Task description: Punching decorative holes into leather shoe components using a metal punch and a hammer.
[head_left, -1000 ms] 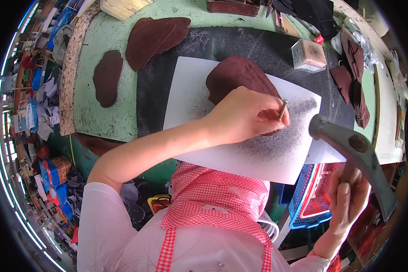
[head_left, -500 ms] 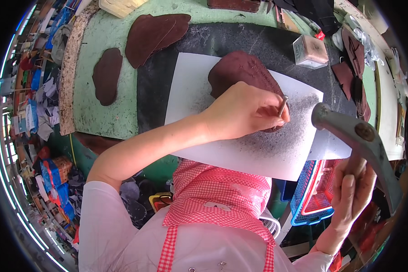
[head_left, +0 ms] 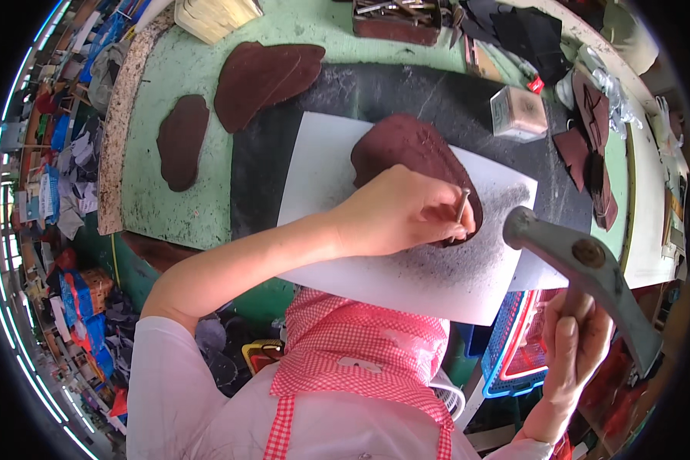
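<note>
My left hand [head_left: 399, 211] rests over a dark brown leather piece [head_left: 395, 146], its fingers pinching a slim metal punch [head_left: 462, 203]. The punch stands nearly upright near the leather's right edge; its tip is hidden by my fingers. Small marks show along that side of the leather. Under it lies a white sheet [head_left: 330, 277] strewn with dark specks. To the right, my right hand [head_left: 579, 345] is wrapped round the wooden handle of a grey metal hammer [head_left: 563, 249]. The hammer's round face is raised beside the punch, apart from it.
A black mat [head_left: 272, 169] lies beneath the sheet on the green table [head_left: 149, 207]. Brown leather pieces [head_left: 264, 80] lie at the left. Behind are a clear box [head_left: 520, 113] and a tray of metal tools [head_left: 399, 27]. A blue basket [head_left: 506, 360] stands below the right edge.
The view has shifted, so the table sits lower in the picture. My right hand and the hammer have come slightly left. My left hand keeps its pinch on the punch.
</note>
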The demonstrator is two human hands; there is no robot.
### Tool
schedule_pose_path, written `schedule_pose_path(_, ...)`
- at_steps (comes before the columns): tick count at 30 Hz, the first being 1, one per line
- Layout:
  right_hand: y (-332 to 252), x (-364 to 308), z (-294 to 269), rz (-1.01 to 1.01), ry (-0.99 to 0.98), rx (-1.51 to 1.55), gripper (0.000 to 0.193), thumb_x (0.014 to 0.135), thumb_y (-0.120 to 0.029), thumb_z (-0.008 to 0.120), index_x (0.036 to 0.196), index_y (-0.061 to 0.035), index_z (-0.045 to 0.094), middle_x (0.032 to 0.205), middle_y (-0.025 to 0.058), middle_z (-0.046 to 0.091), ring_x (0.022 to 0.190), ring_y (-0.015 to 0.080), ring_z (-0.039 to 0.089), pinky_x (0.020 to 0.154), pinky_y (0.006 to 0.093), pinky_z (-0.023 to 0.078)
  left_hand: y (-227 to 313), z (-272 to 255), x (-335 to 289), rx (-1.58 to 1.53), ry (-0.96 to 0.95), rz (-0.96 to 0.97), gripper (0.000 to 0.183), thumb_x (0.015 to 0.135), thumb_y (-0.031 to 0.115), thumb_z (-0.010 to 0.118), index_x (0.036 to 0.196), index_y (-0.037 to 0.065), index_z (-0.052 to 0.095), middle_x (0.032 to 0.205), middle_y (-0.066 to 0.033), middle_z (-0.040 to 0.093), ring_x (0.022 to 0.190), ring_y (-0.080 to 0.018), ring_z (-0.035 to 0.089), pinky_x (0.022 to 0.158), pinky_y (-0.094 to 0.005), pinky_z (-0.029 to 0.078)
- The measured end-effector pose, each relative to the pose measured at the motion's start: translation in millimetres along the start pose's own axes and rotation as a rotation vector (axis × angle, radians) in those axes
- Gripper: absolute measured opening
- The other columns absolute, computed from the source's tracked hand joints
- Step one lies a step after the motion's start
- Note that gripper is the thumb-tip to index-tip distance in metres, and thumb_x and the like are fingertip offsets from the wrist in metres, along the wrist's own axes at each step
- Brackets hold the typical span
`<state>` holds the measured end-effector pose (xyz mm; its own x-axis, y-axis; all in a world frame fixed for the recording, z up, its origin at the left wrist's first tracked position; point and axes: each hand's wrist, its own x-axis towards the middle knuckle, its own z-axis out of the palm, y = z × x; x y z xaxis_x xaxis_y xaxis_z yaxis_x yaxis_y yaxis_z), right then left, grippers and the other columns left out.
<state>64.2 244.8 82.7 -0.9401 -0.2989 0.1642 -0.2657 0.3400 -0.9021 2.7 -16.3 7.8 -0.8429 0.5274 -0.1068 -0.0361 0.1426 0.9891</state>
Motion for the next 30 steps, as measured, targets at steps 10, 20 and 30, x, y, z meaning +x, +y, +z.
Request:
schedule_pose_path(10, -1.1, -5.6, -9.3, 0.035, -0.050, -0.120, 0.046, 0.099, -0.021, 0.053, 0.137, 0.0007, 0.040, 0.069, 0.0010, 0.046, 0.053, 0.0021, 0.035, 0.048, 0.0179, 0.026, 2.1, -6.5, 4.8, -0.096, -0.060, -0.096, 0.014, 0.093, 0.005, 0.058, 0.103, -0.003, 0.063, 0.096, -0.0071, 0.069, 0.093, -0.0109, 0.066, 0.084, -0.0240, 0.052)
schedule_pose_path(20, -1.2, 7.8, 3.3, 0.356, -0.268, -0.119, 0.048, 0.087, 0.006, 0.053, 0.134, 0.0031, 0.049, 0.108, 0.0180, 0.066, 0.081, 0.0146, 0.062, 0.074, 0.0272, 0.049, -2.2, 1.3, 4.1, -0.150, 0.039, -0.088, 0.014, 0.092, 0.007, 0.063, 0.101, -0.003, 0.062, 0.092, -0.0058, 0.067, 0.087, -0.0090, 0.064, 0.076, -0.0248, 0.052)
schedule_pose_path(30, 21.6, 6.5, 13.4, 0.167, -0.251, -0.221, 0.046, 0.088, 0.004, 0.053, 0.133, 0.0006, 0.052, 0.118, 0.0176, 0.065, 0.095, 0.0195, 0.067, 0.081, 0.0312, 0.051, -4.0, 1.2, -2.2, -0.065, 0.041, 0.008, 0.015, 0.087, -0.001, 0.064, 0.102, -0.003, 0.064, 0.097, -0.0073, 0.069, 0.092, -0.0119, 0.066, 0.084, -0.0255, 0.054)
